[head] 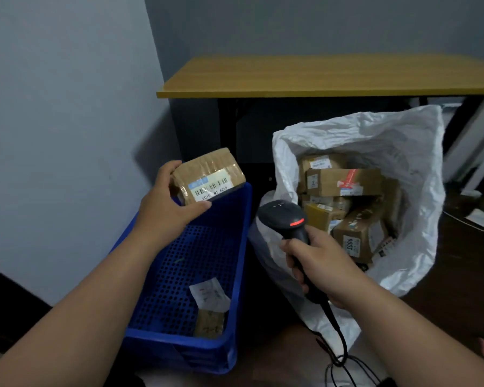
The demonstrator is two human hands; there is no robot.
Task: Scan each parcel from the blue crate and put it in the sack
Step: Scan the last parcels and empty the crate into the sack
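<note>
Left hand grips a taped cardboard parcel above the blue crate; at 3 o'clock, right hand clenches the barcode scanner.

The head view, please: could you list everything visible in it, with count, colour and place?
Parcel: one, brown, held above the blue crate's far end.
Blue crate: one, blue, on the floor at left.
Small parcel: one, brown, in the crate's near corner under a white slip.
Sack: one, white, right of the crate, holding several brown parcels.
Table: one, wooden top, behind.
Barcode scanner: one, black, corded.
Left hand: grip on the parcel.
Right hand: grip on the scanner.
</note>
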